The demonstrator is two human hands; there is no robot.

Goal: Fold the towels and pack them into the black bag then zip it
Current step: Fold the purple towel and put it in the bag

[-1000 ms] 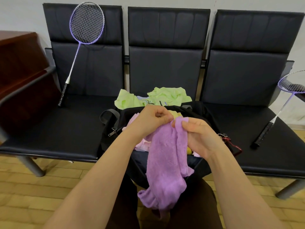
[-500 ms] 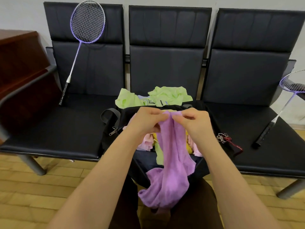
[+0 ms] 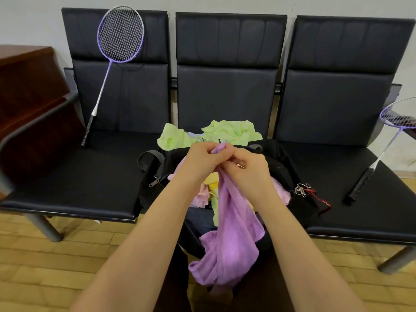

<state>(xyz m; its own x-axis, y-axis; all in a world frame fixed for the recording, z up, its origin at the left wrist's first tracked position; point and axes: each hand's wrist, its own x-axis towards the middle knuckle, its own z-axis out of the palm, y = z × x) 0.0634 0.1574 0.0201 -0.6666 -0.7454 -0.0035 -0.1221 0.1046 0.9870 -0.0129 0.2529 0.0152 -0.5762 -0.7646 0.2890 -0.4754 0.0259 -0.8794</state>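
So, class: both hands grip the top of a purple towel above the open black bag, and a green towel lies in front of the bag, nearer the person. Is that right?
Not quite. In the head view the green towel lies behind the black bag, toward the seat back. The rest holds: the left hand and right hand grip the top of the purple towel above the open bag.

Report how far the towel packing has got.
Nothing looks finished: no folded towel shows. In hand: left hand and right hand pinch the purple towel at its top, the rest hanging unfolded. Left: green towel lies crumpled behind the black bag, which gapes unzipped.
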